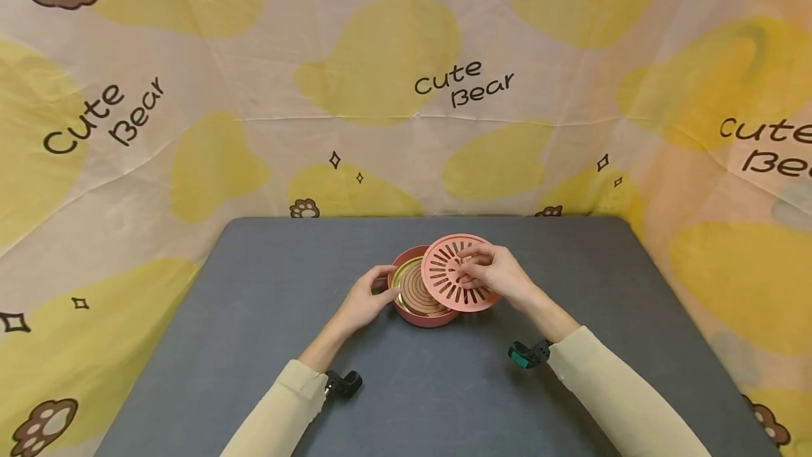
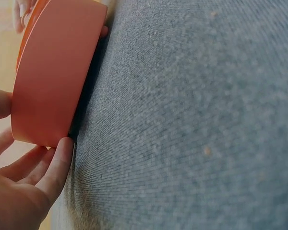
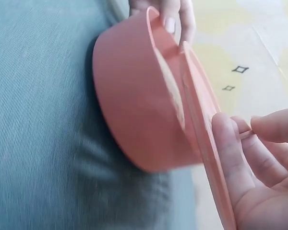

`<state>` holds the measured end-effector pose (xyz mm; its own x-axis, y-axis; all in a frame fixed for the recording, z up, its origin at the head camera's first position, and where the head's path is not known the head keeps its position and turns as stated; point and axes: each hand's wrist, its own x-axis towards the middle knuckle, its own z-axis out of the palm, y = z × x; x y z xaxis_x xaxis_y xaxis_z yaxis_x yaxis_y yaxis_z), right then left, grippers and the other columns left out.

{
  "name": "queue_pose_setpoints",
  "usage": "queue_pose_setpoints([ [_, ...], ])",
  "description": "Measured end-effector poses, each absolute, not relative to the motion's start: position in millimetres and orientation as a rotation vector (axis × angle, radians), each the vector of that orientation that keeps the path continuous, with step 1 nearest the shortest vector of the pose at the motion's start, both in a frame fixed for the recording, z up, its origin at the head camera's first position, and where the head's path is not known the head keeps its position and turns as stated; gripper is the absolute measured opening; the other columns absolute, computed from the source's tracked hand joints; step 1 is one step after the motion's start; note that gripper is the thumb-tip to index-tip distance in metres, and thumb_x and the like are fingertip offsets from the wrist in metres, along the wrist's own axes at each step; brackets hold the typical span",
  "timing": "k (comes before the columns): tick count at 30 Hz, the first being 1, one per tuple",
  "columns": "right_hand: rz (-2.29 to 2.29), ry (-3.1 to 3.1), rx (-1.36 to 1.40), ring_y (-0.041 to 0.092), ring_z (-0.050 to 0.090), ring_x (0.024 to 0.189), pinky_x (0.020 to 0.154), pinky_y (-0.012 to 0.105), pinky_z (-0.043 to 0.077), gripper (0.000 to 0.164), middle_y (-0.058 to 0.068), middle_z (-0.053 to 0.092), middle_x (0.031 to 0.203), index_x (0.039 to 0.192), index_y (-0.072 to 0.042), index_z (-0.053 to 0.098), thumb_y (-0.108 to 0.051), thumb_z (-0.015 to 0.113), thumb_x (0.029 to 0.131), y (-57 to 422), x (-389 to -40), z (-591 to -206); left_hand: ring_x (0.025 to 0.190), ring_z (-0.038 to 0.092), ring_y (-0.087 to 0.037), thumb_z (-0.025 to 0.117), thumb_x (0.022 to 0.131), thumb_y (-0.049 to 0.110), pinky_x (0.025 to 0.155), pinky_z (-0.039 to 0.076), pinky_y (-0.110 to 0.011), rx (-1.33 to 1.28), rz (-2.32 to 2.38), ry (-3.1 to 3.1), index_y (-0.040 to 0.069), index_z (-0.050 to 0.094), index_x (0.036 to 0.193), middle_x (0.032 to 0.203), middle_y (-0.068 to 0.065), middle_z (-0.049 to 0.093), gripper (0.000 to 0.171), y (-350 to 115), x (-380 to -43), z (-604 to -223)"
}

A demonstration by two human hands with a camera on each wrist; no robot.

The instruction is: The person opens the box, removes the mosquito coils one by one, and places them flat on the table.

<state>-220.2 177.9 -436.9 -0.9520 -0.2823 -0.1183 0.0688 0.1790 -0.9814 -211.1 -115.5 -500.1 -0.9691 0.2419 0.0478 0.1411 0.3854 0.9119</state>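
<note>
A round pink mosquito coil box (image 1: 426, 321) stands on the table, and a brown mosquito coil (image 1: 415, 289) lies inside it in a gold-coloured tray. My left hand (image 1: 364, 300) grips the box's left side, its thumb at the rim and its fingers against the outer wall (image 2: 57, 76). With my right hand (image 1: 504, 275) I pinch the small knob (image 3: 247, 134) of the slotted pink lid (image 1: 447, 276). That lid is tilted over the box's right part and hides some of the coil. In the right wrist view its edge is very close to the box rim; whether they touch I cannot tell.
A dark grey-blue tabletop (image 1: 266, 266) extends around the box. Behind and beside it hangs a cream and yellow cloth (image 1: 380, 55) printed with bears and lettering. Dark bands with small devices (image 1: 529, 354) are on both wrists.
</note>
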Motion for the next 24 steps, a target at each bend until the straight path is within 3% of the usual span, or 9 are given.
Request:
queue_pose_setpoints([
  [12, -1.847, 2.274, -0.165, 0.030, 0.075, 0.086, 0.078, 0.043, 0.059, 0.037, 0.029, 0.069, 0.110, 0.133, 0.008, 0.058, -0.004, 0.064, 0.100, 211.1, -223.9, -440.5, 0.126, 0.058, -0.030, 0.070, 0.098, 0.015, 0.097, 0.050, -0.049, 0.347, 1.649, 2.514, 0.007, 0.057, 0.141, 0.137, -0.013, 0.060, 0.046, -116.0, -210.8, -501.4],
  [24, -1.876, 2.319, -0.118, 0.028, 0.075, 0.088, 0.085, 0.050, 0.056, 0.039, 0.033, 0.067, 0.113, 0.137, 0.011, 0.052, -0.004, 0.058, 0.103, 232.3, -238.9, -438.2, 0.127, 0.057, -0.029, 0.069, 0.099, 0.017, 0.096, 0.050, -0.049, 0.331, 1.648, 2.511, 0.010, 0.057, 0.141, 0.137, -0.009, 0.059, 0.044, -115.8, -210.7, -504.1],
])
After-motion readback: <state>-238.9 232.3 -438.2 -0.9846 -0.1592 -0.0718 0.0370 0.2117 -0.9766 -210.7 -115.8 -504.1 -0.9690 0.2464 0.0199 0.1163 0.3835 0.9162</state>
